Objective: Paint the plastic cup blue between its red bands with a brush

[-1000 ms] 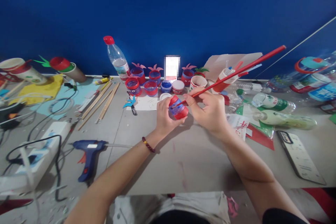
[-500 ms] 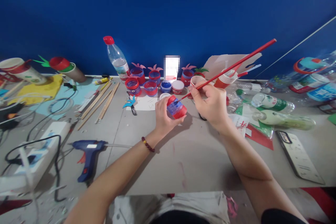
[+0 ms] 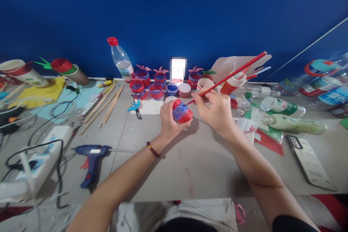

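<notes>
My left hand (image 3: 171, 119) is closed around a small red cup with a blue painted band (image 3: 181, 111), which it holds tilted above the table. Pinched in my right hand (image 3: 213, 108) is a long red paintbrush (image 3: 239, 69), its tip at the upper right side of the cup's blue band. Behind the hands stand an open jar of blue paint (image 3: 172, 89) and a white-lidded jar (image 3: 184, 90). Several similar red and blue cups, such as this one (image 3: 156, 91), are grouped near the wall, some topped with pink leaf shapes.
A blue glue gun (image 3: 92, 157) lies at the left, beyond it a white power strip (image 3: 46, 156) with cables. Wooden brushes (image 3: 111, 107) and a water bottle (image 3: 121, 61) are further back. At the right are plastic bottles (image 3: 284, 106), stacked paper cups (image 3: 231, 86) and a phone (image 3: 310, 163).
My right hand has shifted slightly left and down with the paintbrush, its tip now nearer the right edge of the blue band. The left hand and its cup have barely moved.
</notes>
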### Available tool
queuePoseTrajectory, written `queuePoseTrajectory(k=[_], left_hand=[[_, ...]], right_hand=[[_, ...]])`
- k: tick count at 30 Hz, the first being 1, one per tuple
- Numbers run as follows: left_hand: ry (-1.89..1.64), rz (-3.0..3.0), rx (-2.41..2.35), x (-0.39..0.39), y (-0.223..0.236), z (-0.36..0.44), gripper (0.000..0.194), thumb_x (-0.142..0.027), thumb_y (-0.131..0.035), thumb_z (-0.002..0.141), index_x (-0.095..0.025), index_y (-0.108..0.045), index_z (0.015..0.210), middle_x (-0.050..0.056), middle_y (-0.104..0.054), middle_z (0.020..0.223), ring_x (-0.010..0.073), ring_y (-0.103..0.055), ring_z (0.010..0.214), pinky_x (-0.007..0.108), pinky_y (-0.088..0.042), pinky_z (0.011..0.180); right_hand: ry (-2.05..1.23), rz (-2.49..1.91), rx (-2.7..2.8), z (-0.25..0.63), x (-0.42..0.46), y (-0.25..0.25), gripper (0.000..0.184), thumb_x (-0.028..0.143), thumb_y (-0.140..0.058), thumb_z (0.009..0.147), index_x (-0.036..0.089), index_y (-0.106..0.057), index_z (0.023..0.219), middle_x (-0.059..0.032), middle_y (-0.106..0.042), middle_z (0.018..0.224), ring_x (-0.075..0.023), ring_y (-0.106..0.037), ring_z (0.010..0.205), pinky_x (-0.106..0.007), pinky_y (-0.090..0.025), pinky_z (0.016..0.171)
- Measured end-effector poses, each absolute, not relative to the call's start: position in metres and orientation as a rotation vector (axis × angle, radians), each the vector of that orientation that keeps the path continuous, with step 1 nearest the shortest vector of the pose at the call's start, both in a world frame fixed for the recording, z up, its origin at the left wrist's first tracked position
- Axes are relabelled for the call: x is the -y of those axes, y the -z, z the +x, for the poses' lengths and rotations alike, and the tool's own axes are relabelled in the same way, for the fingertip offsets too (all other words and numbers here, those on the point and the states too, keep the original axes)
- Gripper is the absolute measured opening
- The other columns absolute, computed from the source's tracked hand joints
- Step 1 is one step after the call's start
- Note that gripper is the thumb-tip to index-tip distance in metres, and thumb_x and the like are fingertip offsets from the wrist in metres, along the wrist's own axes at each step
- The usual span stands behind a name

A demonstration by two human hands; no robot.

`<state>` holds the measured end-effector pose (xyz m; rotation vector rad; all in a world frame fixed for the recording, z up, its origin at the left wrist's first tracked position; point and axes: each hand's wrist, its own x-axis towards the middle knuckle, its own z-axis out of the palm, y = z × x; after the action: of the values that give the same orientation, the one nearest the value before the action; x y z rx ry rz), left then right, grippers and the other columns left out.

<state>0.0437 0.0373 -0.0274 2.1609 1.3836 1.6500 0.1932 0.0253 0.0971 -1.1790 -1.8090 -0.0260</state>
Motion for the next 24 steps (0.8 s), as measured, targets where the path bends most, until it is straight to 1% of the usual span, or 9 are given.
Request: queuePoseTrajectory(k=[3,8,11,15,20,24], left_hand=[[-1.666,2.183,-1.377,-0.039,0.029,0.043,0.086,-0.063,-0.074,0.067,-0.023,-0.038,0.133,0.013,-0.059,0.121,0.0307,-0.057,0.109,0.046,-0.043,0.094],[-1.684,2.195,-1.364,-0.041,0.032,0.044,0.086,-0.065,-0.073,0.068,-0.023,-0.037,0.135,0.014,-0.058,0.123,0.0303,-0.056,0.110,0.046,-0.042,0.095],[-1.706,2.210,-1.356,-0.041,0.033,0.045,0.088,-0.064,-0.074,0.068,-0.022,-0.036,0.136,0.014,-0.058,0.124,0.0301,-0.057,0.110,0.046,-0.042,0.095],[-1.723,2.217,-1.347,-0.041,0.033,0.045,0.089,-0.063,-0.075,0.069,-0.022,-0.035,0.137,0.014,-0.058,0.124,0.0300,-0.057,0.110,0.046,-0.043,0.094],[-1.698,2.193,-1.363,-0.041,0.031,0.044,0.086,-0.065,-0.073,0.068,-0.022,-0.038,0.133,0.013,-0.058,0.122,0.0299,-0.056,0.110,0.046,-0.044,0.094],[-1.687,2.159,-1.395,-0.040,0.029,0.044,0.085,-0.062,-0.076,0.066,-0.023,-0.039,0.131,0.012,-0.058,0.120,0.0298,-0.057,0.108,0.047,-0.044,0.094]], right_hand=[[0.050,-1.162,1.819,0.190,-0.020,-0.100,0.023,0.022,-0.060,0.089,0.019,-0.060,0.067,-0.0016,-0.069,0.068,-0.0101,-0.055,0.049,-0.025,-0.042,0.047],[0.005,-1.140,1.851,0.187,-0.012,-0.102,0.020,0.020,-0.058,0.090,0.020,-0.061,0.070,-0.0025,-0.070,0.070,-0.0114,-0.058,0.053,-0.027,-0.044,0.050],[-0.020,-1.123,1.863,0.185,-0.009,-0.104,0.019,0.020,-0.057,0.090,0.020,-0.062,0.072,-0.0023,-0.069,0.069,-0.0112,-0.057,0.051,-0.026,-0.044,0.049],[-0.069,-1.124,1.853,0.183,-0.011,-0.103,0.020,0.021,-0.057,0.090,0.020,-0.061,0.070,-0.0018,-0.069,0.067,-0.0104,-0.055,0.049,-0.026,-0.044,0.048],[-0.032,-1.155,1.827,0.185,-0.018,-0.100,0.020,0.023,-0.059,0.088,0.019,-0.061,0.068,-0.0009,-0.067,0.063,-0.0104,-0.054,0.047,-0.025,-0.044,0.049],[-0.023,-1.183,1.786,0.190,-0.022,-0.100,0.020,0.025,-0.061,0.088,0.019,-0.060,0.069,0.0002,-0.066,0.061,-0.0102,-0.053,0.046,-0.024,-0.041,0.047]])
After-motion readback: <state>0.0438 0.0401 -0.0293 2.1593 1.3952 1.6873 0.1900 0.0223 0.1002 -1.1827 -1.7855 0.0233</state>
